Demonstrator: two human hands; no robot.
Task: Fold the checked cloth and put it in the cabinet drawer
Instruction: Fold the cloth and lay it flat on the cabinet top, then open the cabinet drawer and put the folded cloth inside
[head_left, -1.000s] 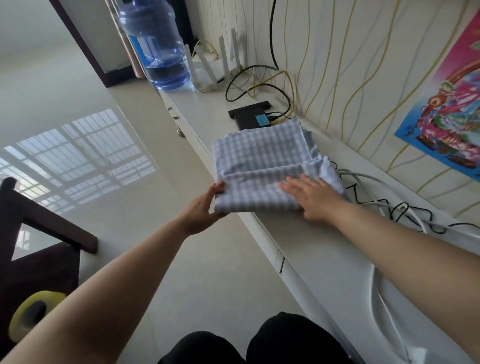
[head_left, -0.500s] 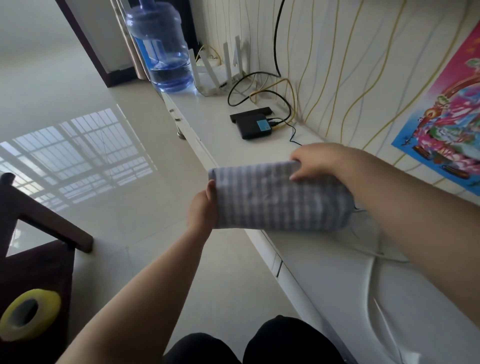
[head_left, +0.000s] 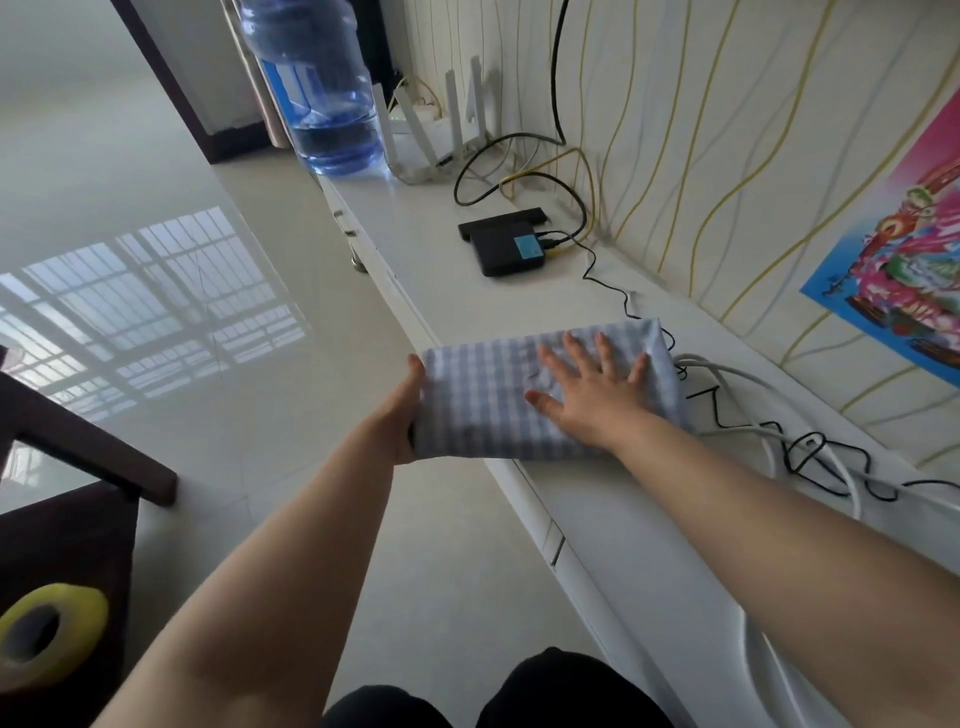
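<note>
Checked cloth (head_left: 483, 400): folded, lying on the cabinet top (head_left: 597, 525), overhanging its front edge.
Right hand (head_left: 592, 389): we press it flat, fingers spread, setting the fold.
Left hand (head_left: 402, 410): we steady the overhanging end; grip probably underneath, unclear.

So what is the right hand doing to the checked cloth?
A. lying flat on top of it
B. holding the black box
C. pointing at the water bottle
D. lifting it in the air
A: the right hand lies flat with fingers spread on the cloth, which rests folded on the cabinet.
</note>
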